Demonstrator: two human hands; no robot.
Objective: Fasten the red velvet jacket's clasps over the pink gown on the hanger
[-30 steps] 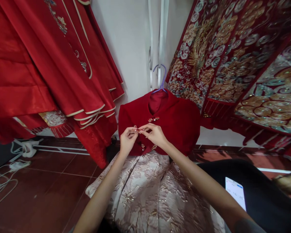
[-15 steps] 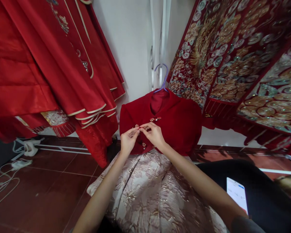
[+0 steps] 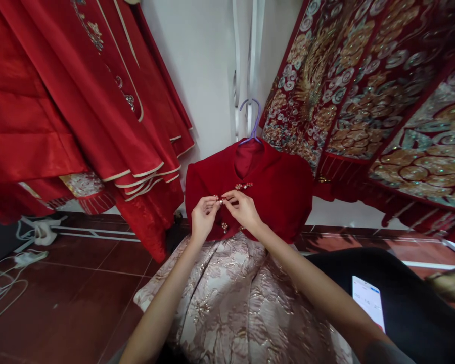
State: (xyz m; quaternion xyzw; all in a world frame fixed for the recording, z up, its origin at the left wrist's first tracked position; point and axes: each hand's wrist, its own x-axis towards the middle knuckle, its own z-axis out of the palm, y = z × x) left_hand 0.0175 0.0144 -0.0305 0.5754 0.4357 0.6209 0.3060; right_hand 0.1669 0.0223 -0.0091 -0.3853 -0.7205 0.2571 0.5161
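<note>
White cables (image 3: 7,283) lie on the red tiled floor (image 3: 79,293), well to the left of the grip and below it. Red satin garments (image 3: 60,101) with cream piping hang above and to the left of the grip.

The left hand (image 3: 203,218) pinches the left end of the middle beaded clasp (image 3: 220,200), fingertips closed on it. The right hand (image 3: 244,210) meets it from the other side, thumb and forefinger closed on the same clasp. The fingertips of both hands are touching at the clasp, which sits on the front of a red velvet jacket (image 3: 280,194).

An upper clasp (image 3: 243,186) lies just above and to the right of the grip, and a lower clasp (image 3: 224,227) just beneath it. A lilac hanger (image 3: 252,119) carries the jacket, well above the grip. A pale brocade skirt (image 3: 231,298) spreads below the grip, under both forearms.

Embroidered red garments (image 3: 364,91) hang above and to the right. A lit phone (image 3: 368,302) lies on dark cloth, well below and to the right.
</note>
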